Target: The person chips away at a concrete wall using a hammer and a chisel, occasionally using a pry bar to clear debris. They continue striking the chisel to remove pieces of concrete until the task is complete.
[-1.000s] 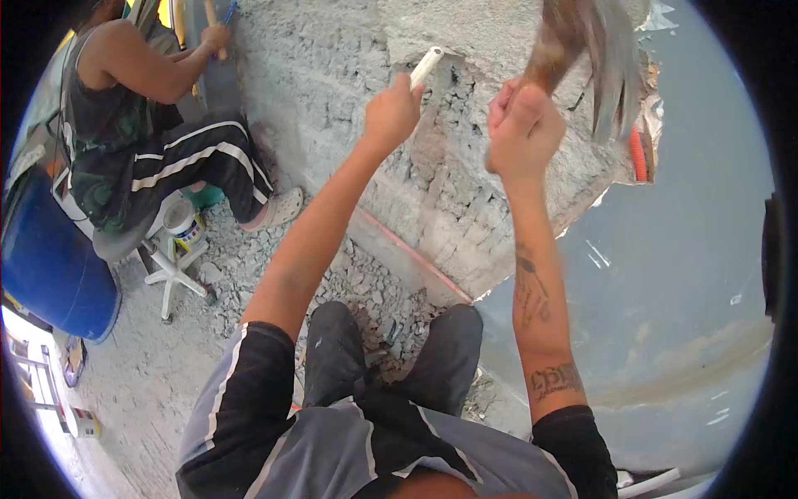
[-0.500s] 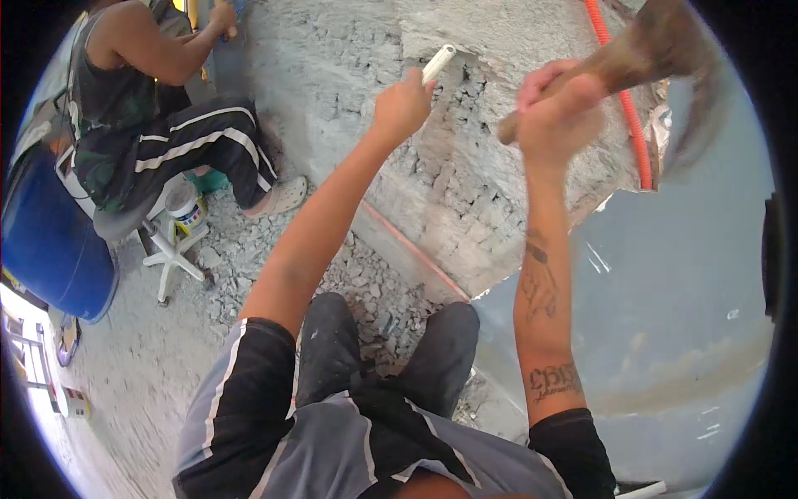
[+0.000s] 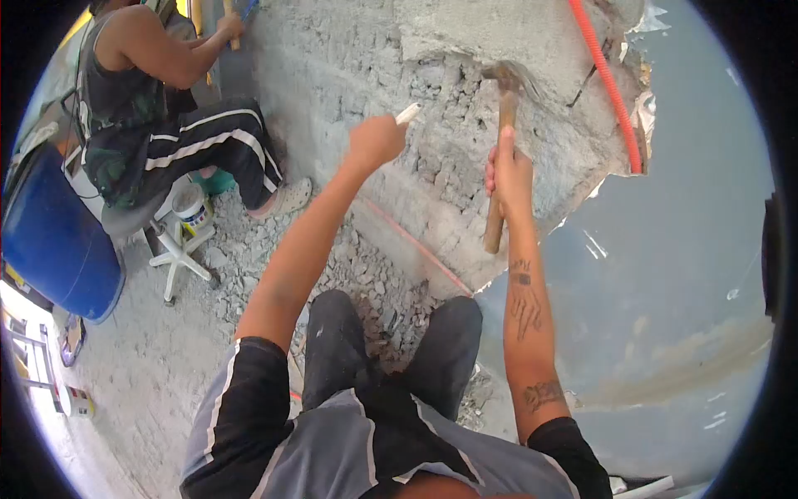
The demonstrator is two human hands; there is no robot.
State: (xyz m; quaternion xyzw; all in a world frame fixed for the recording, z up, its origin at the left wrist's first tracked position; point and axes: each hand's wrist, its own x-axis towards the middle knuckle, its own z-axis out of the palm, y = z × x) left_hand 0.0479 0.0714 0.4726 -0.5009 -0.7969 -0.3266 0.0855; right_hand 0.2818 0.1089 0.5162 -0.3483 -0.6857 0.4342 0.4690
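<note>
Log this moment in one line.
left hand: grips white rod, pointed at chipped wall | right hand: grips hammer, head by wall | floor: rubble

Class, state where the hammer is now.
Upper centre-right of the head view: the hammer is gripped in the right hand, head at the chipped wall, between the white rod and the orange conduit.

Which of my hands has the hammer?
The right hand, closed round the hammer by its wooden handle, at the chipped wall; the left hand grips only a short white rod.
</note>
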